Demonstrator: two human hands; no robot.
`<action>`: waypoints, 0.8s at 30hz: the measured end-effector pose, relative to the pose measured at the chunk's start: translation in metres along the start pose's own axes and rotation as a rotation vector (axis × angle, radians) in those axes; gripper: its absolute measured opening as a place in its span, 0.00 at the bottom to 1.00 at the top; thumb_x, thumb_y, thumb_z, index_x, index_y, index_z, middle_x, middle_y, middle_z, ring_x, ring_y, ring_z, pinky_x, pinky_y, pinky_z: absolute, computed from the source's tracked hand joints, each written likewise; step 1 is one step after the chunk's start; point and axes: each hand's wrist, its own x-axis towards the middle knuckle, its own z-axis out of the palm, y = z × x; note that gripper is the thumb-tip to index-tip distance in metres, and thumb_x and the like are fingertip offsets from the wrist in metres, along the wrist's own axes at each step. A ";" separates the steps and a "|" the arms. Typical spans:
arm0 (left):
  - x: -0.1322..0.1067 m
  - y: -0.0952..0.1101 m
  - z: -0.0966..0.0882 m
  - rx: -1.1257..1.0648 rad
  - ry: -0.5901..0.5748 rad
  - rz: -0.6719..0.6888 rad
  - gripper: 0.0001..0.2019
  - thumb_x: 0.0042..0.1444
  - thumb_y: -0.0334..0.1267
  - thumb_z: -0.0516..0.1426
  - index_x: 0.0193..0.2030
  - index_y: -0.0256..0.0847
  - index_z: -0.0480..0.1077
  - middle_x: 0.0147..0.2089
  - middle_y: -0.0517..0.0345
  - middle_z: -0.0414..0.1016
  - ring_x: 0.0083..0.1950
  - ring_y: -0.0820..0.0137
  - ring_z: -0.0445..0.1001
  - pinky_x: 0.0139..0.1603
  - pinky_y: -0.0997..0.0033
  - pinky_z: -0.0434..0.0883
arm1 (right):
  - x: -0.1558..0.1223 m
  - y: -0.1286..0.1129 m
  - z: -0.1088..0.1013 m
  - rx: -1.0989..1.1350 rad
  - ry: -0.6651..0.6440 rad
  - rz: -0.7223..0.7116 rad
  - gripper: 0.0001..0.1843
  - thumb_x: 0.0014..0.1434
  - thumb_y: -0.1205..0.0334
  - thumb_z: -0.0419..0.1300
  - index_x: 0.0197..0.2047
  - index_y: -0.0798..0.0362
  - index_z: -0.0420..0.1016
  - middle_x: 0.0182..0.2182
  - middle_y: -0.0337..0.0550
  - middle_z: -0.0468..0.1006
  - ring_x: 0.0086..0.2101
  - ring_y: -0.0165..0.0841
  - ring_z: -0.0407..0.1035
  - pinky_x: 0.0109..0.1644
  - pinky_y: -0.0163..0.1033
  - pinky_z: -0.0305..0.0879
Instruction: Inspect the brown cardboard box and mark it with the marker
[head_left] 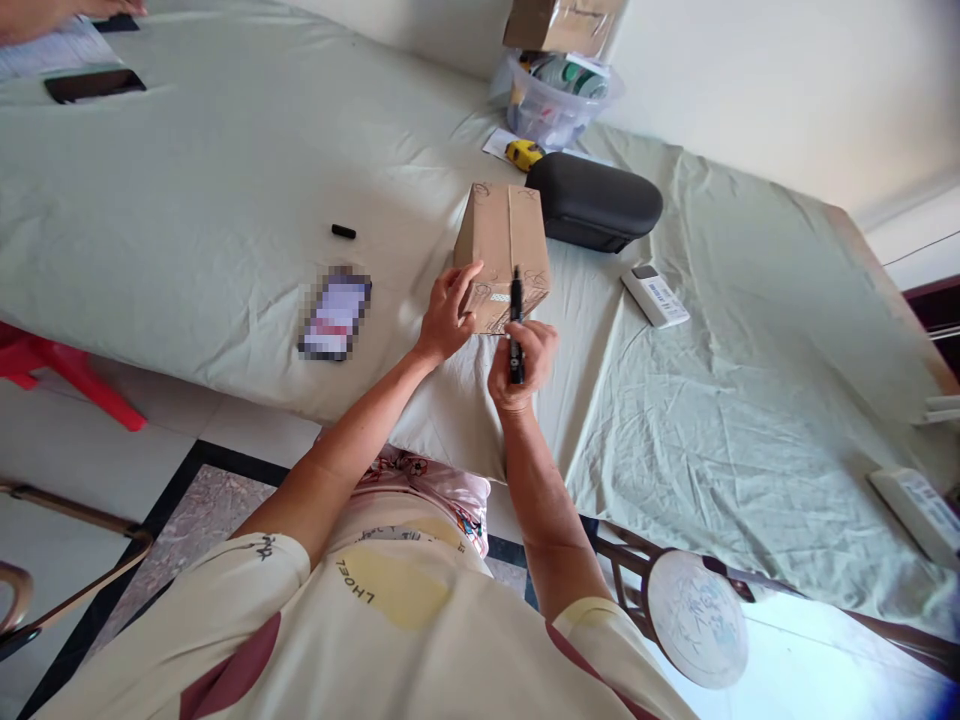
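Note:
A cardboard box (495,230) with dark scribbles on its top corners and front stands near the table's front edge. My left hand (448,318) grips its near left corner, fingers on the top edge and thumb at the front. In my right hand (528,362) is an uncapped black marker (516,310), its tip pointing up and away, over the near right part of the box. I cannot tell whether the tip touches the cardboard. A small black marker cap (343,231) lies to the left, beyond a phone (335,316) with a lit, blurred screen.
Behind the box are a black case (596,200), a yellow tape measure (524,153) and a filled plastic tub (551,100) under another carton (564,25). A white device (655,296) lies right. Another person's hand (67,12) and a dark phone (95,86) are far left.

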 end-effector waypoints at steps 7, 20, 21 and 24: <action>0.001 -0.001 -0.004 -0.007 -0.037 0.029 0.32 0.70 0.45 0.56 0.78 0.52 0.52 0.74 0.43 0.62 0.75 0.56 0.67 0.76 0.52 0.68 | -0.002 -0.008 0.011 -0.077 -0.096 -0.128 0.13 0.66 0.48 0.56 0.48 0.41 0.77 0.38 0.46 0.76 0.44 0.45 0.73 0.63 0.62 0.63; 0.002 0.000 -0.006 0.009 -0.053 -0.019 0.32 0.72 0.48 0.58 0.78 0.52 0.53 0.75 0.42 0.61 0.76 0.56 0.65 0.75 0.55 0.70 | 0.000 -0.011 0.012 -0.048 -0.131 -0.109 0.11 0.66 0.51 0.56 0.46 0.43 0.76 0.36 0.44 0.75 0.40 0.41 0.72 0.61 0.59 0.61; 0.001 0.000 -0.005 0.007 -0.055 -0.021 0.33 0.71 0.48 0.58 0.78 0.52 0.52 0.75 0.42 0.61 0.76 0.56 0.66 0.75 0.55 0.70 | 0.000 -0.011 0.012 -0.039 -0.134 -0.119 0.11 0.67 0.51 0.56 0.46 0.43 0.77 0.36 0.44 0.75 0.40 0.41 0.72 0.61 0.59 0.62; 0.001 -0.001 -0.004 -0.013 -0.048 -0.008 0.32 0.71 0.46 0.57 0.78 0.54 0.52 0.75 0.43 0.61 0.75 0.56 0.66 0.75 0.54 0.70 | 0.001 -0.011 0.012 -0.017 -0.087 -0.153 0.11 0.68 0.52 0.55 0.47 0.43 0.77 0.36 0.44 0.76 0.39 0.41 0.73 0.60 0.59 0.63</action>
